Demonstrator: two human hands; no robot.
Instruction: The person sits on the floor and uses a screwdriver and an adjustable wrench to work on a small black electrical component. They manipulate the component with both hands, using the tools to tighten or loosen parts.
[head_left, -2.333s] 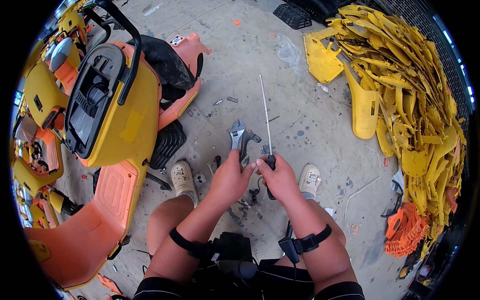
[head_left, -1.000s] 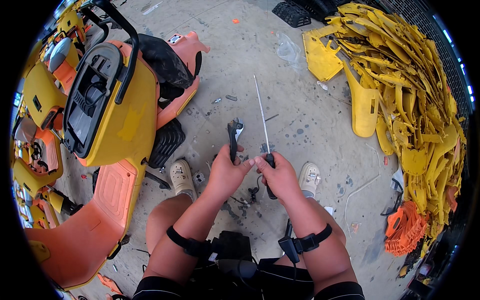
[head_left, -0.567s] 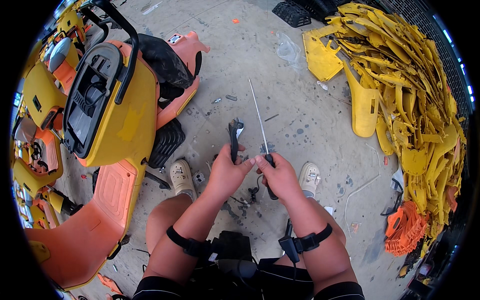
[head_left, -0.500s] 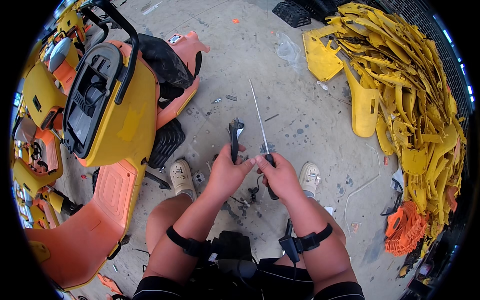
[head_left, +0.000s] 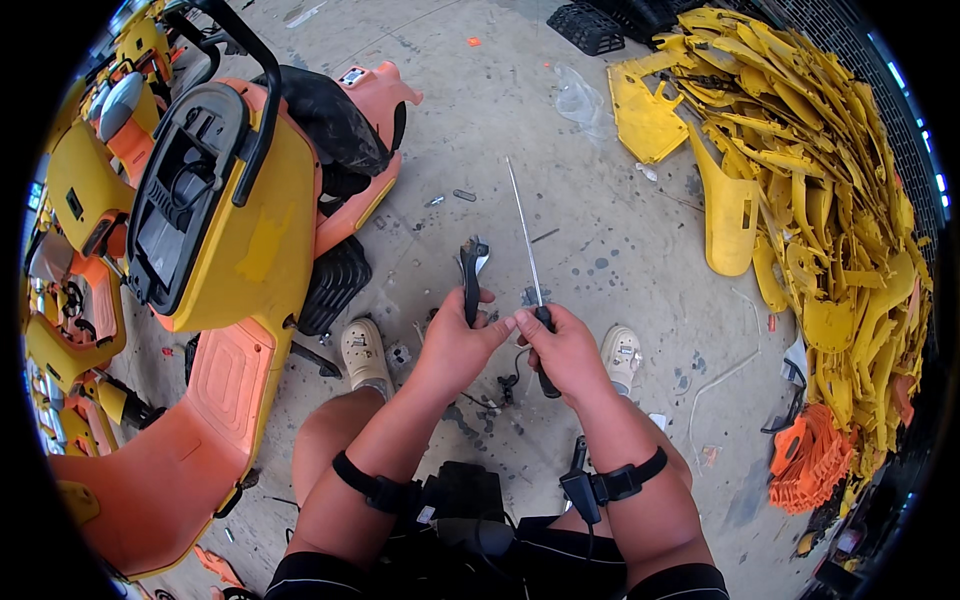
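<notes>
Gripped in my left hand [head_left: 452, 347] is a black curved lever-like part [head_left: 470, 278] with a shiny end pointing away from me; its exact kind is unclear. My right hand [head_left: 563, 352] is closed round the black handle of a long screwdriver [head_left: 547, 384], whose thin metal shaft points forward and slightly left. My two thumbs meet between the tools. Both hands are held over the concrete floor [head_left: 620, 230], between my feet. A small dark part with a wire [head_left: 508, 385] lies on the floor below my hands.
A yellow and orange scooter [head_left: 275, 220] stands close on my left, with more scooters [head_left: 90, 210] behind it. To the right rises a pile of yellow plastic panels [head_left: 820, 200], with stacked orange pieces [head_left: 808, 460] nearby. A clear plastic bag [head_left: 580, 98] lies ahead.
The screwdriver's tip has shifted very slightly to the right. Both hands keep their grips and have hardly moved.
</notes>
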